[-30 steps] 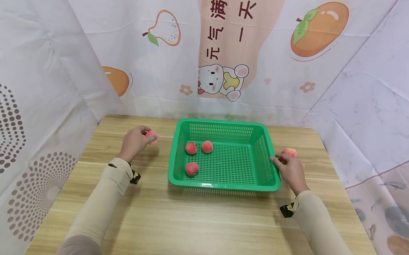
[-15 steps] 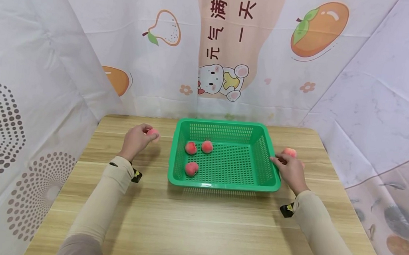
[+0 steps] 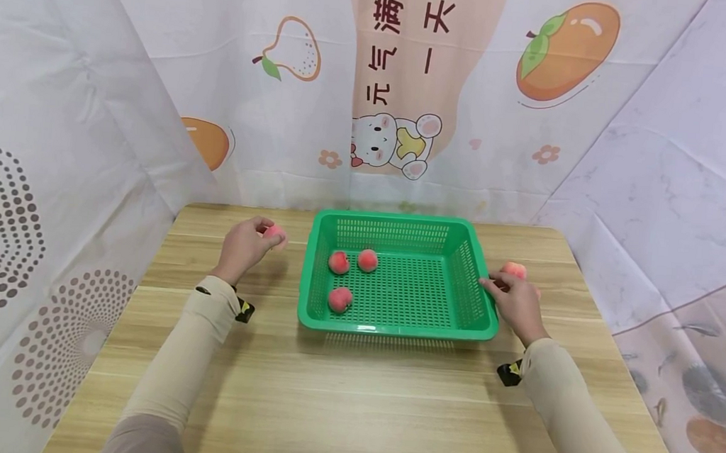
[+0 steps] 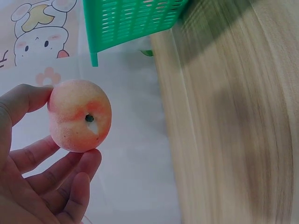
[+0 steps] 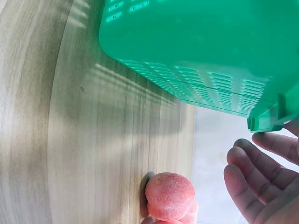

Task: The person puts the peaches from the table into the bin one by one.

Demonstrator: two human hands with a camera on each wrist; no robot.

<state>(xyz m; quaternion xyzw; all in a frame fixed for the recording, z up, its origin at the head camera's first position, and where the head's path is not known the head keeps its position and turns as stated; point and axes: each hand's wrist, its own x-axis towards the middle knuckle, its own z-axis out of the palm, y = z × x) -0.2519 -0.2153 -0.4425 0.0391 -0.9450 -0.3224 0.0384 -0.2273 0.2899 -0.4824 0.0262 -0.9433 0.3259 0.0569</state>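
Observation:
Between thumb and fingertips, my left hand holds a peach above the table, left of the green basket. Its stem hollow faces the left wrist camera. At the basket's right side, my right hand pinches the rim with thumb and index finger, the other fingers loosely bent below it. Inside the basket, toward its left end, lie three peaches: one at the back, one by the left wall and one nearer the front.
Beside the right hand, more peaches sit on the wooden table, partly hidden by that hand in the head view. A printed curtain hangs behind the table and along both sides.
My left hand has shifted slightly right and away from me, carrying the peach. The right hand, the basket and the peaches in it stay where they were.

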